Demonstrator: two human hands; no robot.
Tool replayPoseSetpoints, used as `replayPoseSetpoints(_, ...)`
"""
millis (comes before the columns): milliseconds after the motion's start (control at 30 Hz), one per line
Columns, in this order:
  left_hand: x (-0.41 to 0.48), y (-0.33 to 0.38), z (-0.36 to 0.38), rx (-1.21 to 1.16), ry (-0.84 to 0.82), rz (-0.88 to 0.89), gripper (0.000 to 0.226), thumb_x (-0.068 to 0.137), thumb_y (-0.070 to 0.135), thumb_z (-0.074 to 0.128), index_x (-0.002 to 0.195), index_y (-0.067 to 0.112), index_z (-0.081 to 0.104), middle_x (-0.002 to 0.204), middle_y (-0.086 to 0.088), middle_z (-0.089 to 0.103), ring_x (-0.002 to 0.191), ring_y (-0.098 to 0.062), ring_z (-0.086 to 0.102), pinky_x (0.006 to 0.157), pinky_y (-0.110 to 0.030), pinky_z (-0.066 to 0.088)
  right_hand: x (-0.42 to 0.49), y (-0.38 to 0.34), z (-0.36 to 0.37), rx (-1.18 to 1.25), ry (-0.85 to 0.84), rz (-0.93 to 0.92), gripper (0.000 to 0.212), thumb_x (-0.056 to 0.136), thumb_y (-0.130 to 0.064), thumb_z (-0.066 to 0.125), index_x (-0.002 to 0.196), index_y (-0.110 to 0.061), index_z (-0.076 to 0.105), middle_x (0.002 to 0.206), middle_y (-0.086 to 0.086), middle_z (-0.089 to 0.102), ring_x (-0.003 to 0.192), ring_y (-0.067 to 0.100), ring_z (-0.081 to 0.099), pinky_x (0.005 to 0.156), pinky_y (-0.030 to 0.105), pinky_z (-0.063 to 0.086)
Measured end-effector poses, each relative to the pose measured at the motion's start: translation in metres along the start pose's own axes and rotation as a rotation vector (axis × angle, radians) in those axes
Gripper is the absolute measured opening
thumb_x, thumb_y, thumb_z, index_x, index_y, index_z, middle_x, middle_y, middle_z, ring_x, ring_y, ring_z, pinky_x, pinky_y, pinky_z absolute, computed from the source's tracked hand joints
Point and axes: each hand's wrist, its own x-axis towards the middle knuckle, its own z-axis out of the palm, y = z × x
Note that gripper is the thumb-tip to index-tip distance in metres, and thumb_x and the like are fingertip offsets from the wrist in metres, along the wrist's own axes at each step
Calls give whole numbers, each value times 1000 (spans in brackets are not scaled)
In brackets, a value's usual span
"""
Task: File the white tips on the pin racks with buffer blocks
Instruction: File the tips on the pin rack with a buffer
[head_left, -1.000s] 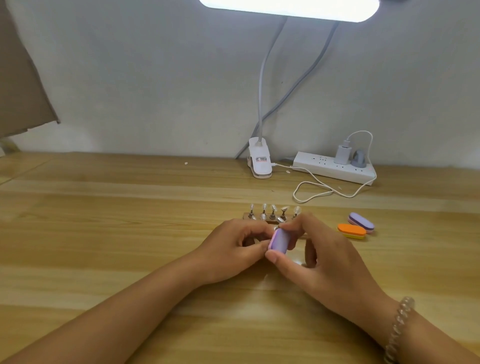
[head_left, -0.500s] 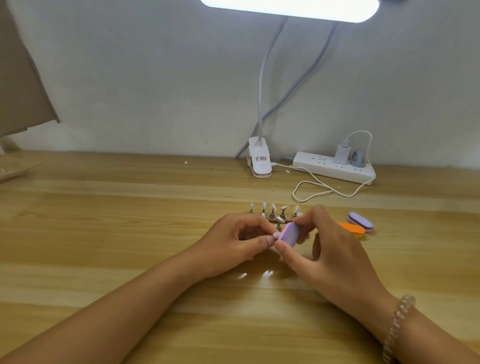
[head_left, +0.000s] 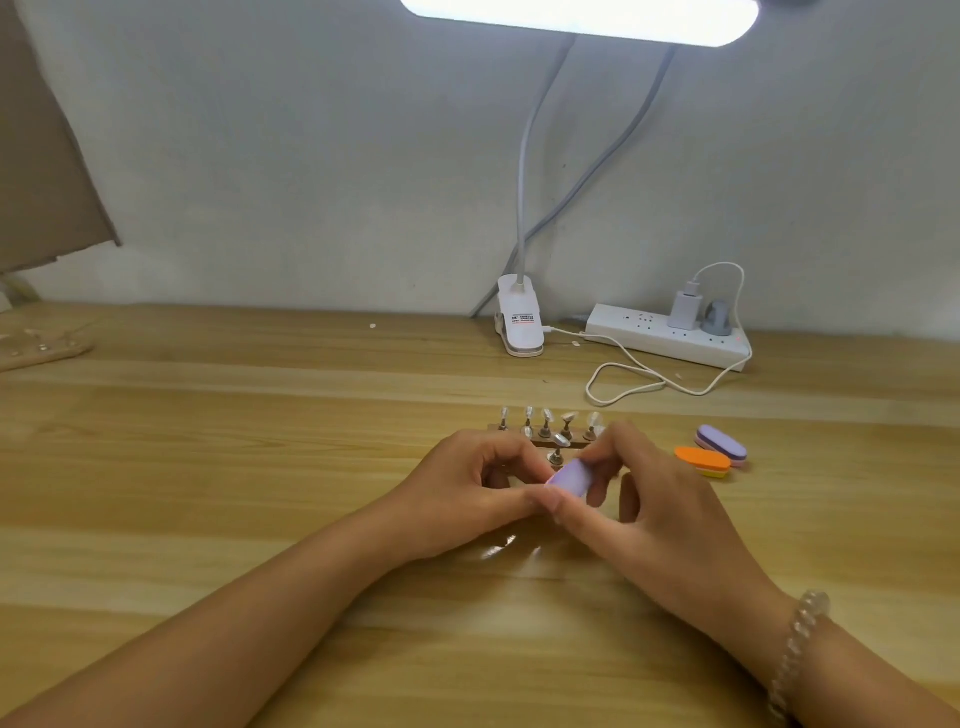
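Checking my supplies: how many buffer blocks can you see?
3. A lilac block sits pinched in the right hand; an orange block lies on the table to its right; a purple block lies just behind the orange one. The hands could hide more.

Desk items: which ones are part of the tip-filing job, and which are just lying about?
In the job: pin rack with white tips; lilac buffer block pinched by the right hand; left hand curled beside it; purple buffer block and orange buffer block waiting nearby.

Just lying about: clip lamp base; power strip; white cable.
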Motion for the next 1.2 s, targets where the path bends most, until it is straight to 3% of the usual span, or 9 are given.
replayPoseSetpoints(100,0,0,0,30,-7,-7,18,87,12,74,82,28,69,68,26,62,57,-9,44,53,-20,35,2,4,-1,-18,33,33,40,73,-64,62,89,-29,53,74,-13,58,60,8,50,55,24,34)
replayPoseSetpoints(233,-1,-1,-1,43,-42,-2,22,87,6,72,80,27,70,63,24,62,52,1,44,52,-15,35,-4,-5,3,-56,-50,-65,43,72,-70,60,90,-32,52,75,-17,56,61,9,51,52,26,40)
replayPoseSetpoints(400,0,0,0,42,-24,10,9,88,12,74,86,20,72,56,27,58,47,2,39,48,-12,30,4,7,-1,-3,34,71,38,73,-62,63,88,-28,53,75,-12,59,61,7,50,58,28,39)
replayPoseSetpoints(567,-1,-2,-1,53,-30,26,26,86,3,72,79,28,70,60,25,60,51,2,41,51,-13,33,-3,-5,2,-74,-63,-77,41,74,-68,59,93,-32,53,78,-19,56,64,2,51,52,17,31)
replayPoseSetpoints(700,0,-2,0,56,-14,45,16,89,16,74,84,32,72,62,26,61,55,-9,39,49,-18,30,3,5,-1,-4,21,53,37,74,-62,62,91,-30,54,78,-14,59,64,3,51,57,23,34)
replayPoseSetpoints(867,1,-6,0,17,-33,58,14,88,16,68,90,29,74,72,18,65,58,-10,44,56,-27,37,-4,-5,3,-31,-41,-96,38,76,-66,58,95,-33,54,80,-18,56,63,5,52,53,15,31)
replayPoseSetpoints(1000,2,-6,1,-3,-34,54,15,92,28,66,99,18,75,73,11,68,61,-13,53,57,-27,45,2,1,-2,83,41,41,39,76,-69,58,91,-33,54,83,-24,60,63,2,54,53,16,32)
replayPoseSetpoints(1100,1,-7,0,0,-32,52,15,98,14,60,103,11,74,79,-3,70,64,-12,56,57,-25,46,0,-1,1,16,30,-29,39,78,-67,61,94,-32,53,76,-28,55,65,-5,53,53,12,34)
replayPoseSetpoints(1200,0,-6,0,-18,-43,42,18,101,7,54,100,14,71,75,12,65,61,-3,54,59,-21,44,-4,-6,4,-94,-46,-121,41,75,-65,60,99,-33,52,77,-28,52,67,-9,53,52,12,33)
